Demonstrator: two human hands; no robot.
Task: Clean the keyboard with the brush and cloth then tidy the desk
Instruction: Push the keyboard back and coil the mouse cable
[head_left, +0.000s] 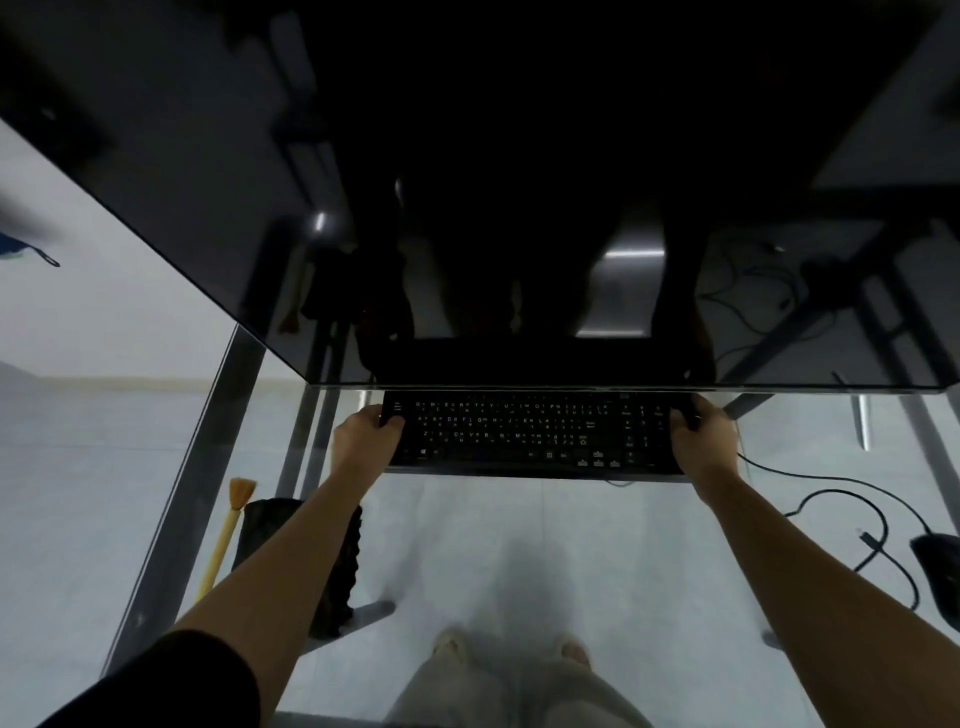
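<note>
A black keyboard (535, 434) lies on the glass desk (467, 545), just below the bottom edge of a large dark monitor (467, 208). My left hand (366, 439) grips the keyboard's left end and my right hand (698, 439) grips its right end. A wooden brush (228, 530) with pale bristles lies at the left on the desk, bristles pointing away from me. Beside it sits a dark folded cloth (296, 556), partly hidden under my left forearm.
A black mouse (940, 571) rests at the right edge, its cable (831, 493) looping across the glass toward the keyboard. Metal desk legs (192, 493) and the floor show through the glass. My feet (514, 649) are visible below.
</note>
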